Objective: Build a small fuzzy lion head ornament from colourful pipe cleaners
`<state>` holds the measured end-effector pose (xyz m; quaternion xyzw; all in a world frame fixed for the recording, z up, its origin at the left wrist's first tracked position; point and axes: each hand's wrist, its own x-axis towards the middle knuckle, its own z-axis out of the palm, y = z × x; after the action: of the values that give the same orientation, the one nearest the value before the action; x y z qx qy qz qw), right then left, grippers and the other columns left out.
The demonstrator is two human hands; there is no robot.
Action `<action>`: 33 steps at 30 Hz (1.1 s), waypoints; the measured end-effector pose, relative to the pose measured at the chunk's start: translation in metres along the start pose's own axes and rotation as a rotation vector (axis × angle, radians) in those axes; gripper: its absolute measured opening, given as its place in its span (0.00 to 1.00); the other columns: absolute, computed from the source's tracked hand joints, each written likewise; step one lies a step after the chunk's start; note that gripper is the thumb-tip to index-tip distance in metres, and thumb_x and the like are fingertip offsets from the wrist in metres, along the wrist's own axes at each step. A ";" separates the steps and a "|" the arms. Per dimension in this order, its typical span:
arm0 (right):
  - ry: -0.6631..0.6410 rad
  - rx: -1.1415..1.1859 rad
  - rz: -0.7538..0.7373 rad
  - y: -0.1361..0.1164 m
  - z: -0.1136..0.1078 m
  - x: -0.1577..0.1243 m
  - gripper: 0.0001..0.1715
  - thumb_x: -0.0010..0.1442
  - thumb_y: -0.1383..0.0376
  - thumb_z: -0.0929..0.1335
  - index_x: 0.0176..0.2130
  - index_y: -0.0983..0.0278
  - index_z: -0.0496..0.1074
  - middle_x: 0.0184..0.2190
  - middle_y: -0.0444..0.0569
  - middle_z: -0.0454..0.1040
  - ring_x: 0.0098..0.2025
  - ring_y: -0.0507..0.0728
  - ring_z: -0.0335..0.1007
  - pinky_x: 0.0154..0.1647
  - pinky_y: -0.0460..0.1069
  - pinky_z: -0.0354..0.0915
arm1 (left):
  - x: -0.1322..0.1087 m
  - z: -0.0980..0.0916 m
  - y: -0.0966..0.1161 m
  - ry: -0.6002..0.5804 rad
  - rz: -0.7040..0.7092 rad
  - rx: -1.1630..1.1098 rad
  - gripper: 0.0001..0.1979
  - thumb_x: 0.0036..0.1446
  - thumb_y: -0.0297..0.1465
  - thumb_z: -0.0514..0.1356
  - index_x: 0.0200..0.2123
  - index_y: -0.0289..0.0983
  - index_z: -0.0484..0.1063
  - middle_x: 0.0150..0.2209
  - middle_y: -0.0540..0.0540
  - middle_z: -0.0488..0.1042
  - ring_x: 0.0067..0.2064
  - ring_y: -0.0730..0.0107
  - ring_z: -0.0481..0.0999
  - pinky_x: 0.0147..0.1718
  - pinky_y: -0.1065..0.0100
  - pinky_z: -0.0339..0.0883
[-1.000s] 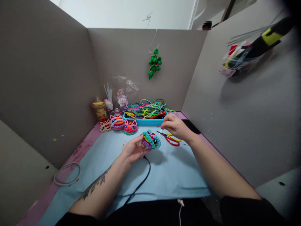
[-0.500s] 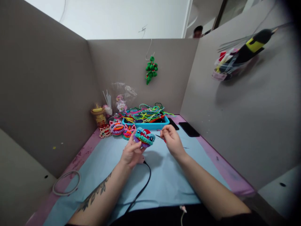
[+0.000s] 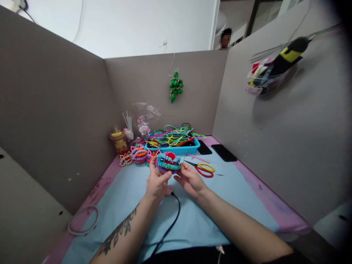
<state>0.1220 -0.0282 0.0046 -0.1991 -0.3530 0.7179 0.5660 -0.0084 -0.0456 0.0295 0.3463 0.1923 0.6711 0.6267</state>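
Note:
My left hand (image 3: 158, 181) is closed on a small stuffed-looking toy (image 3: 167, 162) of fuzzy pipe cleaners, turquoise and blue with a red middle, purple underside and dark bead eyes. The toy is held up above the blue cloth (image 3: 203, 216). My right hand (image 3: 191, 180) is at the toy's right edge with its fingers curled; a thin line rises by the fingertips, too fine to identify. Just beyond the right hand lie scissors (image 3: 204, 169) with one yellow and one red handle. A pink device with a black cable (image 3: 176, 212) sits partly hidden below my hands.
A blue tray (image 3: 176, 150) of colourful pipe cleaners stands at the back. Similar finished-looking toys (image 3: 139, 154) and a lidded cup (image 3: 118, 141) are at its left. Two dark phones (image 3: 224, 152) lie right. Grey panels (image 3: 154, 84) enclose the table; a person (image 3: 226, 38) is beyond.
My right hand has moved left and down from near the scissors to the toy's edge, uncovering the scissors. The toy has turned more level in my left hand. The view has shifted slightly.

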 end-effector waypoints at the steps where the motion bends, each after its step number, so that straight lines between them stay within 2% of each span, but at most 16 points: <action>1: 0.006 0.000 -0.015 0.000 0.000 0.000 0.17 0.46 0.61 0.73 0.29 0.62 0.61 0.29 0.43 0.65 0.33 0.51 0.64 0.36 0.47 0.62 | 0.000 0.000 0.000 0.009 -0.017 -0.008 0.41 0.36 0.18 0.69 0.52 0.50 0.56 0.46 0.50 0.70 0.48 0.67 0.71 0.50 0.63 0.62; 5: 0.022 -0.113 -0.098 0.002 0.001 0.002 0.18 0.46 0.58 0.73 0.28 0.62 0.61 0.29 0.43 0.64 0.32 0.52 0.63 0.36 0.48 0.63 | 0.002 -0.002 -0.001 0.037 -0.078 -0.055 0.37 0.38 0.22 0.69 0.50 0.49 0.57 0.45 0.52 0.70 0.46 0.68 0.72 0.50 0.60 0.62; 9: 0.037 -0.392 -0.215 0.001 -0.003 0.002 0.16 0.51 0.54 0.69 0.29 0.62 0.62 0.30 0.44 0.65 0.31 0.52 0.62 0.34 0.48 0.63 | 0.005 -0.002 -0.002 0.100 -0.102 -0.107 0.32 0.42 0.22 0.67 0.48 0.48 0.59 0.43 0.54 0.70 0.44 0.71 0.73 0.51 0.60 0.63; 14: 0.168 -0.964 -0.563 -0.015 -0.012 -0.006 0.09 0.57 0.61 0.65 0.28 0.62 0.65 0.26 0.44 0.64 0.29 0.53 0.60 0.31 0.49 0.60 | 0.009 -0.005 0.002 0.159 -0.134 -0.178 0.24 0.45 0.21 0.64 0.45 0.45 0.64 0.42 0.52 0.71 0.45 0.71 0.73 0.50 0.63 0.65; 17: 0.171 -1.180 -0.729 -0.024 -0.014 -0.012 0.07 0.57 0.66 0.64 0.28 0.62 0.67 0.26 0.45 0.65 0.30 0.54 0.61 0.33 0.50 0.59 | 0.010 -0.008 0.003 0.155 -0.137 -0.206 0.24 0.45 0.20 0.63 0.45 0.45 0.65 0.43 0.51 0.71 0.47 0.69 0.72 0.50 0.62 0.65; 22: 0.173 -1.264 -0.790 -0.026 -0.013 -0.014 0.07 0.57 0.68 0.63 0.28 0.61 0.68 0.26 0.46 0.66 0.31 0.55 0.63 0.33 0.50 0.60 | 0.010 -0.009 0.001 0.141 -0.132 -0.195 0.24 0.46 0.19 0.62 0.46 0.45 0.65 0.43 0.51 0.71 0.47 0.70 0.72 0.49 0.63 0.65; 33: 0.159 -1.293 -0.790 -0.022 -0.013 -0.011 0.08 0.57 0.70 0.63 0.28 0.63 0.67 0.25 0.45 0.66 0.32 0.54 0.63 0.34 0.49 0.60 | 0.009 -0.006 -0.001 0.106 -0.113 -0.185 0.23 0.46 0.20 0.63 0.46 0.43 0.66 0.42 0.49 0.72 0.44 0.70 0.73 0.47 0.64 0.65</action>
<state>0.1492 -0.0328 0.0110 -0.4009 -0.7065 0.0957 0.5753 -0.0123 -0.0358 0.0265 0.2395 0.1814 0.6671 0.6817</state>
